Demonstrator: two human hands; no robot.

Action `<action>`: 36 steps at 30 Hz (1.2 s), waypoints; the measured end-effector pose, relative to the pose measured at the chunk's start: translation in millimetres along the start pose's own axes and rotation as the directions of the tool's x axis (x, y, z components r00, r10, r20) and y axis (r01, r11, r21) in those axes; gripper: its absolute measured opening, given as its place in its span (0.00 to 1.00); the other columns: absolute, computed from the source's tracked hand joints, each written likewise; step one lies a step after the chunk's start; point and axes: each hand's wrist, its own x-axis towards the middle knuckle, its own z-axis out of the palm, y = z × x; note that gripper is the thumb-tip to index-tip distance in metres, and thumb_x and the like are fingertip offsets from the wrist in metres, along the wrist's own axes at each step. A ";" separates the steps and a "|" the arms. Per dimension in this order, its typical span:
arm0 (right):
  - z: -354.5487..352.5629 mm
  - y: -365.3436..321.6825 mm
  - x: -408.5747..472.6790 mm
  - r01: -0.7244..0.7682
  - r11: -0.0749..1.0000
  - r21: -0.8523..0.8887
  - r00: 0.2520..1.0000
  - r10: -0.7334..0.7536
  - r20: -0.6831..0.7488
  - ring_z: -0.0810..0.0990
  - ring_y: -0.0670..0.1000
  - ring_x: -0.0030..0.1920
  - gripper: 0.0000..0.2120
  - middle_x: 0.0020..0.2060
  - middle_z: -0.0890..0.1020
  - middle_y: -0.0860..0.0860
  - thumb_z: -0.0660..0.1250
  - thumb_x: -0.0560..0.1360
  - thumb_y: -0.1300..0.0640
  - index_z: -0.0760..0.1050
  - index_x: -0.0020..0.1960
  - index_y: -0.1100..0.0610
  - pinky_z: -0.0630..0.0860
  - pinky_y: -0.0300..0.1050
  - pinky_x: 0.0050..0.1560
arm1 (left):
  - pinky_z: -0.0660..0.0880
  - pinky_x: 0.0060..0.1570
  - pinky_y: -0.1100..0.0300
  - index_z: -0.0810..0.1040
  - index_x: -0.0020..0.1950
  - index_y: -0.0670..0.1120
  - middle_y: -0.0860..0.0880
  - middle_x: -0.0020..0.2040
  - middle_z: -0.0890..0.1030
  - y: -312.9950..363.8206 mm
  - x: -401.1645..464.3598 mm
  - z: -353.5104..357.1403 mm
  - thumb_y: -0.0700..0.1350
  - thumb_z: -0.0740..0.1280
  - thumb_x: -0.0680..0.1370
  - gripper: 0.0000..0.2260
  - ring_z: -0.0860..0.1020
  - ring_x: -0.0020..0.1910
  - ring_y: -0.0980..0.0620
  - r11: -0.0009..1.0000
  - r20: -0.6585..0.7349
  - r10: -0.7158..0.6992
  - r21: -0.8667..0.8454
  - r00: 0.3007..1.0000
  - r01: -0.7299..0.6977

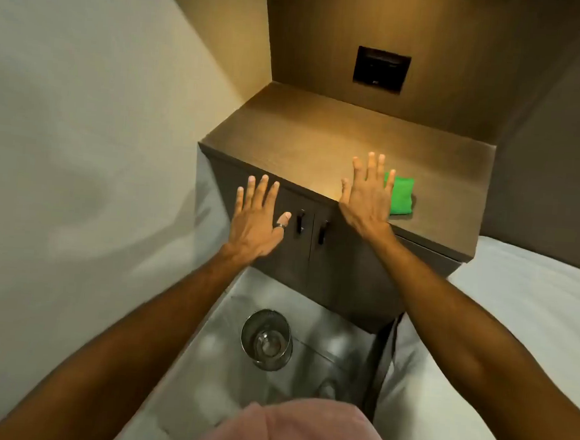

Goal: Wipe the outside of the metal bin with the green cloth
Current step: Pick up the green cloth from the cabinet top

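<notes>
**Nothing in hand yet, cloth and bin both waiting**

Right, both palms are out flat, fingers spread wide, and neither holds a thing. The left hand hovers in front of the cabinet doors; the right hand hangs over the cabinet top, just beside the folded green cloth near the front edge. Down on the floor stands the metal bin, upright and untouched. So wiping hasn't begun. By my read, the right hand must close on that cloth, then go low to the bin's outer wall.
</notes>
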 end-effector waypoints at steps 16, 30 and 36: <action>33.5 31.6 9.3 -0.190 0.954 -0.230 0.955 0.234 0.181 0.70 0.68 0.70 0.23 0.69 0.74 0.62 0.63 0.77 0.48 0.71 0.69 0.55 0.69 0.70 0.67 | 0.47 0.76 0.44 0.53 0.80 0.48 0.44 0.82 0.55 -26.7 -41.5 75.0 0.54 0.60 0.82 0.30 0.47 0.81 0.41 0.989 0.324 0.024 -0.145 0.946 0.024; 117.4 -65.1 -179.4 -0.695 -0.153 0.703 0.645 0.300 0.703 0.84 0.58 0.52 0.18 0.52 0.84 0.57 0.65 0.77 0.59 0.77 0.66 0.59 0.83 0.54 0.53 | 0.61 0.73 0.41 0.64 0.76 0.43 0.39 0.75 0.68 -86.5 -136.4 132.0 0.48 0.65 0.80 0.26 0.59 0.77 0.35 0.937 0.508 0.176 -0.349 0.843 0.014; 228.3 -38.0 -280.2 -0.563 -0.732 0.383 0.303 0.248 0.920 0.83 0.61 0.54 0.19 0.59 0.81 0.63 0.61 0.80 0.57 0.76 0.67 0.63 0.81 0.55 0.57 | 0.64 0.63 0.57 0.68 0.74 0.48 0.39 0.71 0.73 -98.0 -182.1 202.9 0.47 0.64 0.80 0.21 0.68 0.72 0.37 0.930 0.697 0.202 -0.357 0.688 0.088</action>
